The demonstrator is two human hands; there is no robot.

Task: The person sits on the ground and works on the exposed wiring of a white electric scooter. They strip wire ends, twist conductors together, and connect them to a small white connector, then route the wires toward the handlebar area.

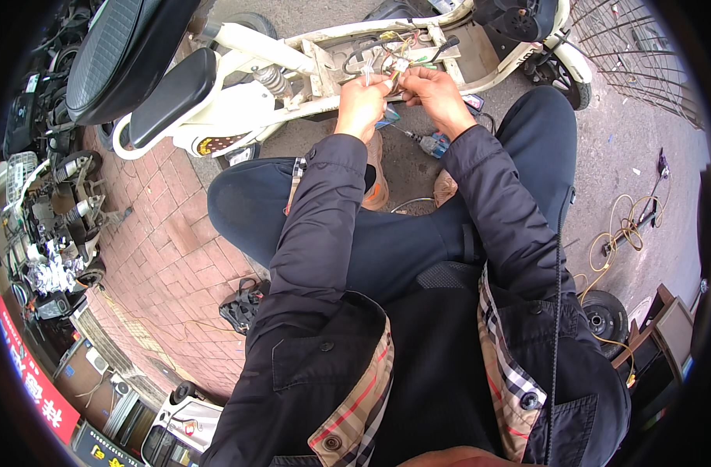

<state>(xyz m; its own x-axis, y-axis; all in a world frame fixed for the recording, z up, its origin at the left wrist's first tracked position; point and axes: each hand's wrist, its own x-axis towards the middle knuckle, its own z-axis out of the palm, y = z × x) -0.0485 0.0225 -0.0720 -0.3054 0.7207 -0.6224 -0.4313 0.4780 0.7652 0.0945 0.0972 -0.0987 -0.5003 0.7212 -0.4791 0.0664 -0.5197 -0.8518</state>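
A white electric scooter [293,113] stands before me with its floor compartment uncovered. Colored wires [403,64] and black cables spill out of that compartment. My left hand [361,107] is closed at the compartment's near side, its fingertips pinching thin wires. Just beside it my right hand [437,95] also pinches, thumb and forefinger together on the same wires; the fingertips nearly meet. Which wire each hand grips is too small to tell. Below my right hand, a blue clear-bodied tool [433,144] lies on the ground between my feet.
A black scooter seat [126,58] leans in at the upper left. A wire basket [635,54] stands at the upper right. A yellow hose [616,241] coils on the pavement near a loose wheel [603,319]. A black bag-like item [245,305] lies on the bricks to my left.
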